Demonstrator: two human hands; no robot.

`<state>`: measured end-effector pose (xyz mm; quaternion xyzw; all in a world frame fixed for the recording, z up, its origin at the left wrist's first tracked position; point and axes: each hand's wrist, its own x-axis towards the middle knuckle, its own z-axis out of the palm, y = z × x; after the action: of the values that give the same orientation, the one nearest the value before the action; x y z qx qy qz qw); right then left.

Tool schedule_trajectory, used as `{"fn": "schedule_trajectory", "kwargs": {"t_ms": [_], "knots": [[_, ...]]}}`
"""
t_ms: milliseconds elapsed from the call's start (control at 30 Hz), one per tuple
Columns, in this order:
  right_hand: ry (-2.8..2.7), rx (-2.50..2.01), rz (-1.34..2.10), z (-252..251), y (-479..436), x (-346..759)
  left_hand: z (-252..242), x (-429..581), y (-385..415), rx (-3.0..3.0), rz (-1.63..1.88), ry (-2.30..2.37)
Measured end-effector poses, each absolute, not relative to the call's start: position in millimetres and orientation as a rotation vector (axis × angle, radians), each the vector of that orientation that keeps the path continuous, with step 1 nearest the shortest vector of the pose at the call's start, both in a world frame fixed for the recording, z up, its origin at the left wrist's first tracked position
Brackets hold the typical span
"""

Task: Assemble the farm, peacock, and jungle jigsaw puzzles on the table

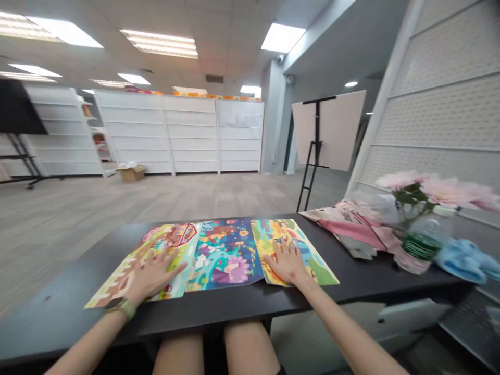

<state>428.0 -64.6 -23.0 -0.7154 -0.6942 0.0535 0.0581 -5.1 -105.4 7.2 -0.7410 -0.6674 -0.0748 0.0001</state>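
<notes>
Three colourful illustrated panels lie side by side on a dark table (219,307). My left hand (154,273), a watch on its wrist, rests flat with fingers spread on the green and yellow left panel (183,268). On the yellow and green right panel (312,255) lies my right hand (287,263), palm down and fingers apart. Between the hands is the dark blue and purple middle panel (230,250), touched by neither. Its lower right corner seems slightly raised. Whether the panels are joined, I cannot tell.
To the right stand a plastic bottle with a green label (420,247) and pink flowers (437,190). A pink and white cloth or bag (363,229) lies beside them, and a light blue cloth (464,260) is at the far right. An easel board (336,130) stands behind the table.
</notes>
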Motion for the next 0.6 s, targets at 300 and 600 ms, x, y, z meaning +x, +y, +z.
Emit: {"fn": "schedule_trajectory", "kwargs": {"t_ms": [300,600], "knots": [[-2.246,-2.080,0.157,-26,-58,392,-30,41,-82,-2.218,-0.257,-2.246],[-2.265,-1.988,0.193,-30,-59,436,-25,36,-83,-2.334,-0.248,-2.208]]}}
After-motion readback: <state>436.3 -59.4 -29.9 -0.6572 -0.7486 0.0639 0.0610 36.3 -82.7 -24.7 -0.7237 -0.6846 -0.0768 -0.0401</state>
